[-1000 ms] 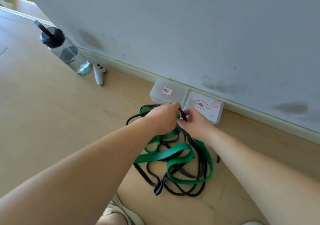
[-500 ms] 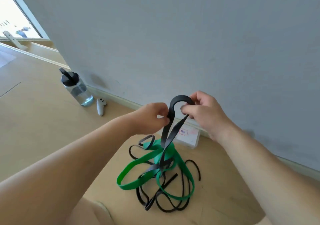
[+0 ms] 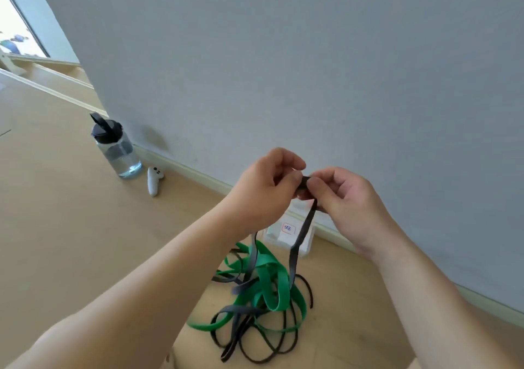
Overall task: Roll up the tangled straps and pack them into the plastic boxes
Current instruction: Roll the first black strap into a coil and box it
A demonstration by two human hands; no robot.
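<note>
A black strap (image 3: 299, 244) rises from a tangled heap on the wooden floor, where it is knotted with a green strap (image 3: 279, 289). My left hand (image 3: 266, 187) and my right hand (image 3: 337, 195) are raised above the heap and both pinch the strap's top end, which is folded small between the fingertips. Two lengths of black strap hang down from my hands into the pile. A clear plastic box (image 3: 304, 244) with a red-edged label stands by the skirting board, partly hidden behind my left wrist and the strap.
A clear water bottle (image 3: 117, 150) with a black lid stands by the wall on the left. Beside it lies a white controller (image 3: 154, 180). The grey wall (image 3: 312, 71) runs close behind the boxes. My knee shows at the bottom edge.
Both hands have lifted the black strap's end up from the heap. The open loop seen half a second ago is now folded tight between my fingertips.
</note>
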